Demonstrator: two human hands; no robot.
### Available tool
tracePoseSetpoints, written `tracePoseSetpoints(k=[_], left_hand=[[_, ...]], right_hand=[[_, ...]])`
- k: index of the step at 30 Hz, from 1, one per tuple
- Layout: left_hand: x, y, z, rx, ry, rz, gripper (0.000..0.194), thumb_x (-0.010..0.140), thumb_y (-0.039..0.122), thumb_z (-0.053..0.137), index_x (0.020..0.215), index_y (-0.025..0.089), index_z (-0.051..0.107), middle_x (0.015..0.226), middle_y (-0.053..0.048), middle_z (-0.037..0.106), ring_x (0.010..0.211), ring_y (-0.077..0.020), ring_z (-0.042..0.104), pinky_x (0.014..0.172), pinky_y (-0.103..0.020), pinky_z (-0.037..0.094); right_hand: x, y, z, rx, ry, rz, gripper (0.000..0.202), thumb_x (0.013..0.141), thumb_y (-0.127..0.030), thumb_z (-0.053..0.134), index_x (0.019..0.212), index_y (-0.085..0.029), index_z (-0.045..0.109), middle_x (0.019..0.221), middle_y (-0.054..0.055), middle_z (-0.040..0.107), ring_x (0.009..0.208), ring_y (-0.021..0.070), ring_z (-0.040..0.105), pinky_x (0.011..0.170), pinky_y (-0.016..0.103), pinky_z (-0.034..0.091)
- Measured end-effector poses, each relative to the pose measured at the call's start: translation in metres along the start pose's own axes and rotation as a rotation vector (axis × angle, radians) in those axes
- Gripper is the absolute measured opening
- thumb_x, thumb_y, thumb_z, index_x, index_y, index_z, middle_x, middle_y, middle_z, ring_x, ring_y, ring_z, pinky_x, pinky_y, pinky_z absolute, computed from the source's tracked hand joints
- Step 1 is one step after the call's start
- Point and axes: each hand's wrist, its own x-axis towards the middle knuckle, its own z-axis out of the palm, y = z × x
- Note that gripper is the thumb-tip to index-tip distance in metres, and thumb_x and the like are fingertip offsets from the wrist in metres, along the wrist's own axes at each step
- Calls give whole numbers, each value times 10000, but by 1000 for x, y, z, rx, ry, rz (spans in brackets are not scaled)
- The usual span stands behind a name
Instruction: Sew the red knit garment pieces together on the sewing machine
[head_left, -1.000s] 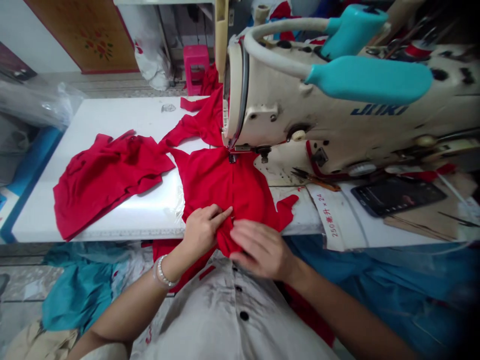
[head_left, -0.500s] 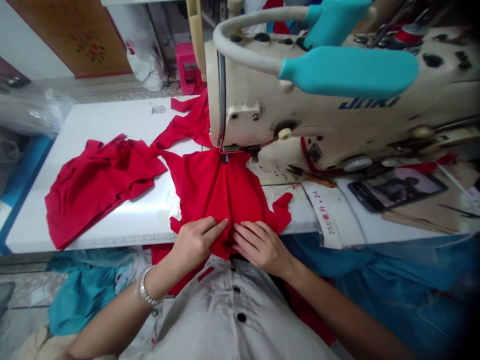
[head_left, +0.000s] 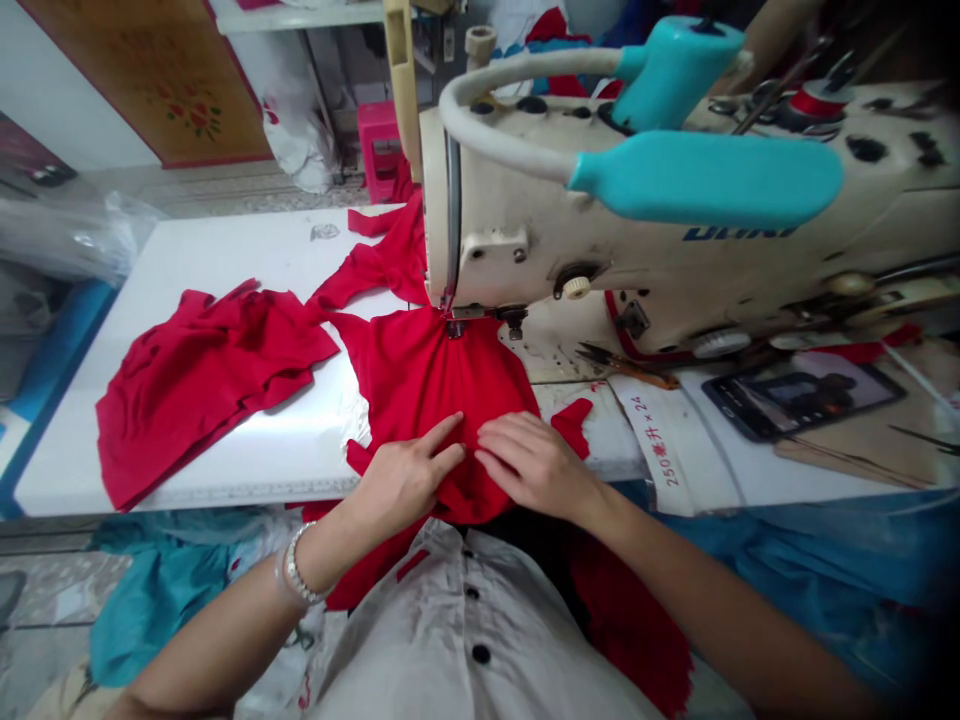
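- The left hand (head_left: 409,478) lies on the red fabric (head_left: 442,385), forefinger and thumb spread a little apart.
- Across from it, the right hand (head_left: 529,465) rests on the same cloth, fingers close together and slightly bent; I can't tell whether either pinches it.
- That fabric spreads over the white table (head_left: 247,440) and runs up under the presser foot (head_left: 455,328) of the sewing machine (head_left: 675,230).
- A crumpled red piece (head_left: 206,380) lies over on the left.
- Right of the foot are small scissors (head_left: 630,366), then a phone (head_left: 804,393) with its screen lit.
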Motion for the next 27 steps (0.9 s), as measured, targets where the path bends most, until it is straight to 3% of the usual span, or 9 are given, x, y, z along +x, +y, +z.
tracePoseSetpoints(k=[4, 7, 12, 16, 19, 23, 27], left_hand=[[15, -8, -1, 11, -36, -24, 400, 816, 45, 530, 1175, 191, 629, 1570, -113, 448, 801, -251, 754, 566, -341, 581], [23, -14, -1, -7, -54, -53, 423, 810, 54, 526, 1197, 199, 612, 1582, -102, 433, 835, -246, 752, 568, -333, 577], [37, -26, -5, -12, -52, -91, 385, 839, 120, 552, 1214, 193, 597, 1565, -118, 456, 869, -237, 751, 595, -307, 567], [48, -38, -6, -12, -11, -106, 349, 878, 192, 565, 1226, 195, 594, 1565, -110, 456, 911, -247, 747, 629, -328, 581], [56, -47, -5, -9, 24, -110, 358, 877, 186, 576, 1235, 199, 594, 1557, -108, 466, 945, -243, 739, 645, -322, 583], [66, -58, -4, -11, 75, -94, 345, 882, 169, 566, 1224, 197, 604, 1529, -107, 497, 994, -243, 722, 645, -305, 573], [74, -67, -3, 12, 105, -79, 316, 906, 190, 546, 1215, 181, 616, 1463, -116, 549, 1014, -254, 702, 630, -306, 554]], right_hand=[[33, 37, 7, -140, -138, 43, 380, 960, -136, 463, 1300, -62, 617, 1282, 184, 650, 1144, 291, 583, 972, 454, 497], [51, 56, 15, -219, -270, 60, 377, 957, -144, 457, 1281, -99, 642, 1312, 167, 632, 1171, 302, 557, 985, 466, 479], [64, 71, 19, -259, -320, 121, 415, 967, -174, 437, 1341, -99, 598, 1333, 174, 620, 1197, 313, 556, 985, 472, 472], [52, 87, -2, -205, -386, 17, 455, 943, -86, 391, 1353, -120, 584, 1367, 151, 617, 1217, 270, 585, 1031, 448, 474], [32, 95, -26, -321, -425, -99, 395, 935, -52, 407, 1223, -153, 658, 1348, 133, 635, 1255, 272, 577, 1084, 475, 442], [12, 93, -48, -361, -407, -237, 269, 958, -82, 468, 1097, -148, 689, 1281, 140, 668, 1301, 272, 554, 1101, 486, 441], [11, 84, -60, -275, -389, -317, 247, 942, -32, 463, 936, -143, 683, 1158, 130, 703, 1318, 238, 541, 1100, 445, 451]])
